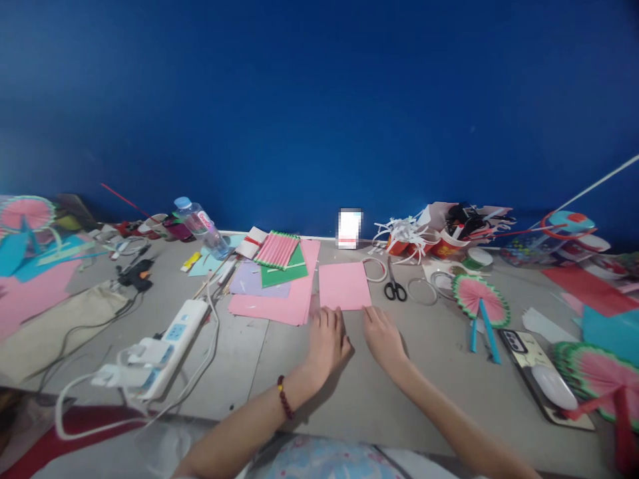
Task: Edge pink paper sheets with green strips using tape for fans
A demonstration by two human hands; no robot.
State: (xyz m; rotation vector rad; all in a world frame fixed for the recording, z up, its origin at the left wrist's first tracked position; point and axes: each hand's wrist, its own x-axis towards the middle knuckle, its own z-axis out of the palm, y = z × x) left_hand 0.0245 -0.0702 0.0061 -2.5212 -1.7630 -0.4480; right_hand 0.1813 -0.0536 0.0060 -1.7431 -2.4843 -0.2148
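A pink paper sheet (344, 285) lies flat on the grey floor in front of me. My left hand (327, 340), with a bead bracelet on its wrist, rests palm down, its fingertips at the sheet's near left edge. My right hand (382, 336) lies beside it, fingers stretched toward the near right corner. Both hands look flat and hold nothing. Black scissors (395, 286) lie just right of the sheet.
A stack of pink, green and purple paper (274, 286) lies to the left, with a water bottle (202, 226) behind it. A power strip (170, 339) with cables is at near left. Finished pink fans (480, 301) and a phone (522, 349) lie to the right. A blue wall stands behind.
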